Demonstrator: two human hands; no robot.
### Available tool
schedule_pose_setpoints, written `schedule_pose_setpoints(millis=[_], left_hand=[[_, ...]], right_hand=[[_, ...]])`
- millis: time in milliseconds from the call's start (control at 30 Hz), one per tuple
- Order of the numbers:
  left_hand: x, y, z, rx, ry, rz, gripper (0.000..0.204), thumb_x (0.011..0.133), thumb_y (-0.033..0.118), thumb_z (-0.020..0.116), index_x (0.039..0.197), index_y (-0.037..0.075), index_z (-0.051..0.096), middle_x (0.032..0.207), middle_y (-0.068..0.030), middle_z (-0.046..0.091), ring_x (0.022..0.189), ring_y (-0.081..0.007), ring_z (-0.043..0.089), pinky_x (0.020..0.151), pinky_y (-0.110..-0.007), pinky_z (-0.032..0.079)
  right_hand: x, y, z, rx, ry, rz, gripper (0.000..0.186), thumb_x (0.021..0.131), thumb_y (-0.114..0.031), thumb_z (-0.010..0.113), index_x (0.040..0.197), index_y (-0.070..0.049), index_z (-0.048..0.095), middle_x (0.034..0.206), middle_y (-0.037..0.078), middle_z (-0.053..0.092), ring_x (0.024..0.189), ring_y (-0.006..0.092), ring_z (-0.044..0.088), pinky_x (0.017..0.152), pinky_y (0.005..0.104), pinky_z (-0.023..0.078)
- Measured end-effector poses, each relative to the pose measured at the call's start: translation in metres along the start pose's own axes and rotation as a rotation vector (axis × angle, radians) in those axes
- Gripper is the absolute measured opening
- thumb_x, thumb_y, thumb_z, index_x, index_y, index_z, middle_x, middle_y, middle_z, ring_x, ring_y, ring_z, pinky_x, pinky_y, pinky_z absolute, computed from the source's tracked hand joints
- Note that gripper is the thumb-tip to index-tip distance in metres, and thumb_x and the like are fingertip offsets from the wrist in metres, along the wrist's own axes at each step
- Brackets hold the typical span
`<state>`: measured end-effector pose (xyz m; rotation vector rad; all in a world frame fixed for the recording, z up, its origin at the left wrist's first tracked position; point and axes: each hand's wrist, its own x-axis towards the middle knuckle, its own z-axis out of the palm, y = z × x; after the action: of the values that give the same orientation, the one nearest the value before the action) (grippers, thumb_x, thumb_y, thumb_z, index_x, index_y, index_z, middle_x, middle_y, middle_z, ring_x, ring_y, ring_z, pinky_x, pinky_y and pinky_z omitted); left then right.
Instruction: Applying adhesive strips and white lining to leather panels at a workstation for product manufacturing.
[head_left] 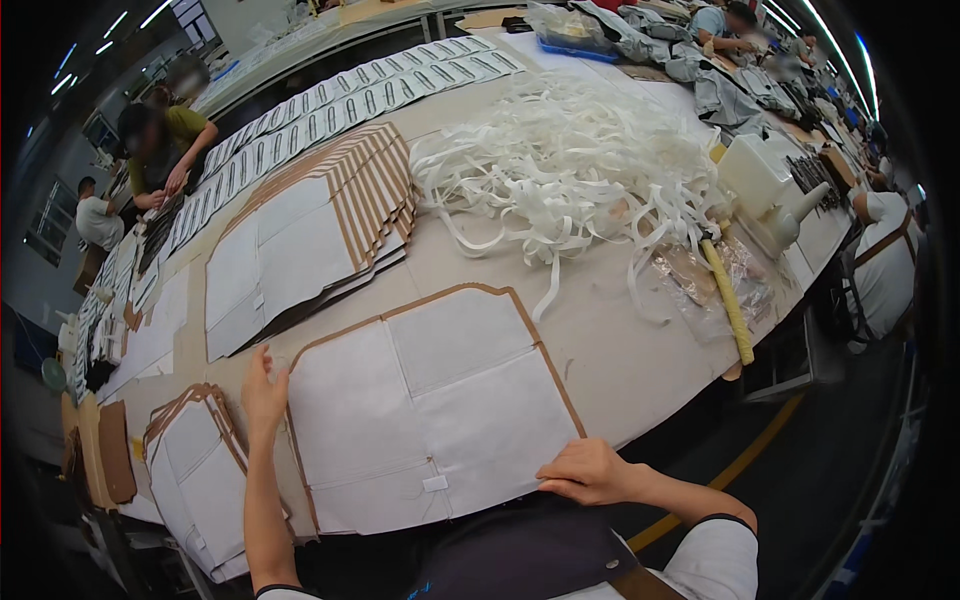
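Observation:
A white fabric panel (485,400) with brown edging lies flat in front of me. Stitched seams cross it, and a small white tag (435,484) sits near its front edge. At the panel's near right corner, my right hand (590,472) is closed, pinching the edge between thumb and fingers. My left hand (265,392) is beside the panel's upper left edge, fingers stretched away from me and nothing seen in them. Just beyond it rests a fanned stack of similar brown-edged panels (290,245).
A smaller pile of edged panels (190,450) lies left of my forearm. White tape strips (570,170) heap across the table's far middle. A yellow-wrapped rod (727,300) and clear plastic bags (690,290) lie right, near a white machine (760,185). A co-worker (165,150) handles pieces at far left.

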<state>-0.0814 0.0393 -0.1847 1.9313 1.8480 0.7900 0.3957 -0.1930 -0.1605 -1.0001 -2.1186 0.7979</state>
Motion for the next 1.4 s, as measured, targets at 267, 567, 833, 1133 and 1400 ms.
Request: schedule_pose_setpoints(millis=[267,567,833,1133,1400], left_hand=[[0.075,0.212,0.185,-0.209,-0.096,0.197,0.037,0.087,0.036,0.073,0.105,0.004,0.071,0.087,-0.0142,0.072,0.080,-0.0313,0.070,0.072,-0.041,0.055],[0.113,0.224,0.227,-0.445,-0.297,-0.085,0.026,0.087,0.026,0.071,0.080,0.001,0.065,0.070,-0.0069,0.067,0.068,-0.0144,0.069,0.059,-0.028,0.052],[0.099,0.229,0.173,-0.755,-0.466,0.057,0.019,0.096,0.019,0.065,0.088,0.001,0.063,0.081,-0.0062,0.068,0.074,-0.0149,0.071,0.062,-0.027,0.055],[0.137,0.240,0.226,-0.329,0.193,0.504,0.044,0.088,0.028,0.071,0.117,-0.003,0.061,0.119,-0.0246,0.061,0.112,-0.0379,0.058,0.095,-0.045,0.045],[0.182,0.243,0.285,-0.164,0.011,0.479,0.036,0.087,0.013,0.058,0.119,-0.003,0.061,0.127,-0.0290,0.057,0.118,-0.0449,0.053,0.098,-0.050,0.046]], right_hand=[[0.087,0.051,-0.046,0.023,0.343,0.021,0.008,0.090,-0.010,0.070,0.091,-0.002,0.070,0.074,0.011,0.067,0.065,0.0287,0.064,0.060,0.0374,0.048],[0.237,0.128,-0.091,-0.264,0.479,0.006,0.008,0.087,-0.009,0.067,0.093,-0.003,0.069,0.084,0.011,0.067,0.077,0.0290,0.065,0.069,0.0405,0.050],[0.331,0.205,-0.090,-0.730,0.262,0.160,0.012,0.081,-0.013,0.069,0.091,-0.007,0.072,0.092,0.007,0.068,0.100,0.0340,0.062,0.085,0.0438,0.053],[0.328,0.192,-0.118,-0.422,0.406,-0.025,0.009,0.077,-0.013,0.068,0.081,-0.006,0.071,0.090,0.008,0.069,0.094,0.0311,0.060,0.088,0.0424,0.048],[0.297,0.106,-0.136,0.289,0.704,-0.148,0.010,0.079,-0.009,0.063,0.082,0.000,0.066,0.081,0.008,0.068,0.083,0.0216,0.063,0.077,0.0334,0.050]])
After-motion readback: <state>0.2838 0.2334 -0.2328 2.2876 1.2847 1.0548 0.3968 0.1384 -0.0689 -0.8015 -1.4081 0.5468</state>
